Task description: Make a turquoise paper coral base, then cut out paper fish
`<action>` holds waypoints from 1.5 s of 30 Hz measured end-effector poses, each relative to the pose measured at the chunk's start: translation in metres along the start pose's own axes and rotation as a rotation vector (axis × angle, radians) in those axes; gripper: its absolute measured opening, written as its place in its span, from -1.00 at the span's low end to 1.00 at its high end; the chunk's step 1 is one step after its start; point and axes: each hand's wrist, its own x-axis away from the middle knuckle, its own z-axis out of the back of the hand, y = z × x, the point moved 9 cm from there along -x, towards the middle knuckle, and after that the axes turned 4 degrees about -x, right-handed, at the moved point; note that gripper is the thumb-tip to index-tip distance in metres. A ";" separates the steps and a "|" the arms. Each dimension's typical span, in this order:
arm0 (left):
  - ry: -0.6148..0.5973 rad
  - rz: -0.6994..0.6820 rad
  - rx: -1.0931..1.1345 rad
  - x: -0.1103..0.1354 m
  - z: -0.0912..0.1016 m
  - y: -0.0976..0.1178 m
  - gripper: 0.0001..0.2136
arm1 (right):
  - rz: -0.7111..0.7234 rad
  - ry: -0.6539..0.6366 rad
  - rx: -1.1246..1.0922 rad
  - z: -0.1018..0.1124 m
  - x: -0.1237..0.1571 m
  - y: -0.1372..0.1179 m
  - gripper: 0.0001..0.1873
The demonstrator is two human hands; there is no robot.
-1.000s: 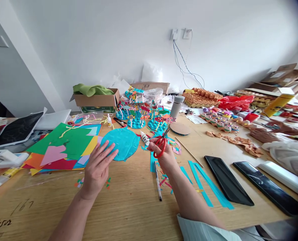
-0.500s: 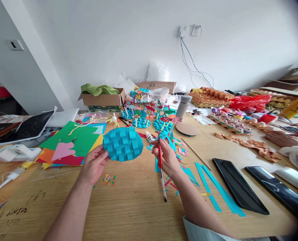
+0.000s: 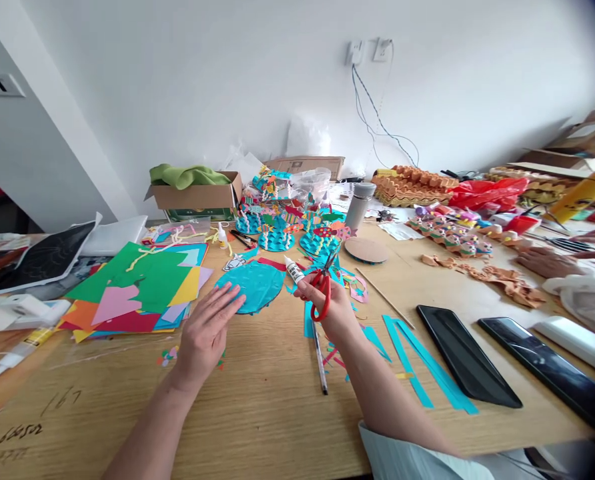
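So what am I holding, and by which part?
Your right hand holds the scissors by their red handles. Your left hand lies over the near-left edge of the blue disc; whether it grips cannot be told.

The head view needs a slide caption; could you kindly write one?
Left hand on a blue disc, right hand holding red scissors, at a cluttered wooden table.

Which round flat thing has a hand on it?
The plain-topped blue disc at the front, with the left hand on it. The brown disc and the decorated blue discs farther back have no hand touching them.
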 end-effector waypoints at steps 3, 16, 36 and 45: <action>-0.017 -0.083 -0.085 0.000 -0.003 0.009 -0.50 | -0.005 0.074 -0.031 0.008 -0.003 0.002 -0.58; 0.018 -0.138 -0.195 0.003 -0.004 0.018 -0.46 | -0.092 -0.004 0.060 -0.003 0.001 0.011 -0.52; -0.006 -0.186 -0.330 0.005 -0.017 0.037 -0.39 | -0.048 0.105 -0.133 0.006 0.003 0.011 -0.63; 0.378 0.250 -0.200 0.005 0.036 -0.005 -0.49 | 0.258 0.042 0.168 -0.006 0.018 -0.022 -0.72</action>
